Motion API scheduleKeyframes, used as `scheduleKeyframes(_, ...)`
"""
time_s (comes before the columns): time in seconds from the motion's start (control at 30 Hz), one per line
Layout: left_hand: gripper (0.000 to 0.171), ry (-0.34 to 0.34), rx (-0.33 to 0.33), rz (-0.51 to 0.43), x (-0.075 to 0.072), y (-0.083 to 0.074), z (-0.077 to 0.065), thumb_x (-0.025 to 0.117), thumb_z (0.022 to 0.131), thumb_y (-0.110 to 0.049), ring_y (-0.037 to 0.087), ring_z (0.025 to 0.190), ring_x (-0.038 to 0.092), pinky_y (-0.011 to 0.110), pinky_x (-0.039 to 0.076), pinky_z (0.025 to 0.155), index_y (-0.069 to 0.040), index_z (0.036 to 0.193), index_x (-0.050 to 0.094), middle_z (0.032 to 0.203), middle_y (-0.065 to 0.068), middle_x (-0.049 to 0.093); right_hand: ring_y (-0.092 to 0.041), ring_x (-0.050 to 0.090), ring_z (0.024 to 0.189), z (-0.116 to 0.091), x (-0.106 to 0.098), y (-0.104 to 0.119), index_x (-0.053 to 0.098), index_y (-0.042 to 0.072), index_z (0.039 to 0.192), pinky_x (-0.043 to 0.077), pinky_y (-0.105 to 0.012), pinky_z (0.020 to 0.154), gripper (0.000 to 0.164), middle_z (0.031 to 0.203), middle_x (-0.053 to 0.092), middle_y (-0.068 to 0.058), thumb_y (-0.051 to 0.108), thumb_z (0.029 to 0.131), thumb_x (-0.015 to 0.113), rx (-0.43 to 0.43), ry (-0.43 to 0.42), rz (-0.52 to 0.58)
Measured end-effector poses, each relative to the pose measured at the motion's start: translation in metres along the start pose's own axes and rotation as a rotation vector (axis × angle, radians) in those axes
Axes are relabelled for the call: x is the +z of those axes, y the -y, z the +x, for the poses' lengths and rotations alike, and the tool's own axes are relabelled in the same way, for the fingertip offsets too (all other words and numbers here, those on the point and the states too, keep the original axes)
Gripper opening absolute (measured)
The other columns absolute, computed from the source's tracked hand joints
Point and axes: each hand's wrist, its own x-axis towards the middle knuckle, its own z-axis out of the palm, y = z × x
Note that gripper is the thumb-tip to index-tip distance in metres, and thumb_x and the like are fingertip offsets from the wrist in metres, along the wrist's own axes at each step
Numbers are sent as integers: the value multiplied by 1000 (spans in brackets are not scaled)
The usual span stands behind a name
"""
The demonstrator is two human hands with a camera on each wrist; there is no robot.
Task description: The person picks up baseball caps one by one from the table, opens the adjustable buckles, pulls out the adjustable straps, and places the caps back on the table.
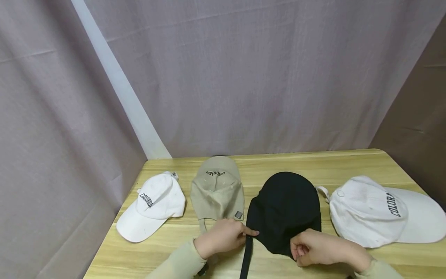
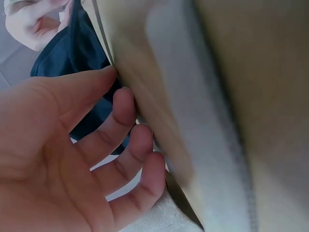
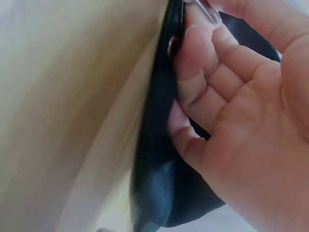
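A black cap (image 1: pixel 285 205) lies on the table in front of me, its strap (image 1: pixel 246 257) trailing toward the near edge. At the cap's lower left, my left hand (image 1: pixel 224 237) touches the fabric with an extended finger; the left wrist view shows its other fingers loosely bent around nothing. My right hand (image 1: pixel 320 248) pinches the cap's near right edge. Close up in the right wrist view, a metal clasp (image 3: pixel 205 9) sits between thumb and fingers, with the dark band running below it.
A beige cap (image 1: pixel 217 193) lies just beyond my left hand, its strap partly hidden by it. One white cap (image 1: pixel 156 201) is at the far left, another white cap (image 1: pixel 369 213) at the right. Grey curtains (image 1: pixel 244 77) hang behind the wooden table (image 1: pixel 334 162).
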Motion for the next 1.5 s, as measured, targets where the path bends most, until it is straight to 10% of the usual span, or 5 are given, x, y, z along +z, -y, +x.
scheduleKeyframes(0.43,46,70,-102,39,-8,0,16,65,94,-16,6,53,31,21,30,43,-43,131,64,60,-9,38,9,40,62,4,-15,-28,63,19,86,37,-16,54,19,73,48,17,1,86,70,-57,-131,-65)
scheduleKeyframes(1.5,58,224,-178,47,-9,-5,17,59,100,-26,11,49,37,27,31,44,-40,153,40,53,-6,38,6,41,64,5,-22,-23,62,17,91,38,-18,55,10,75,46,18,9,94,67,-9,-133,-56)
